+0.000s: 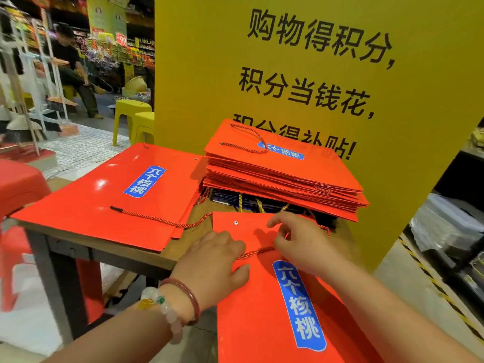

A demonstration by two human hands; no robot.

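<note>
Table (167, 255): wooden, carries the bags.
Bag stack (282, 174): far side of the table.
Red bag (262, 323): flat, overhanging the near edge.
Left hand (214, 265): fingers relaxed, pressing the red bag.
Right hand (301, 244): pinching the cord (258, 251).

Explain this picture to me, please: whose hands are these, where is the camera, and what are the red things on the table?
There is no machine here. A person works with bare hands, and the single camera sits on their head, looking forward and down. So the arms coming in from the bottom are the wearer's own. On the wooden table lie flat red paper bags with blue labels: a single bag at the left, a tall stack at the back before a yellow sign, and a front bag. The left hand rests on that front bag; whether it also grips anything is unclear. The right hand pinches the bag's twisted rope handle.
</note>
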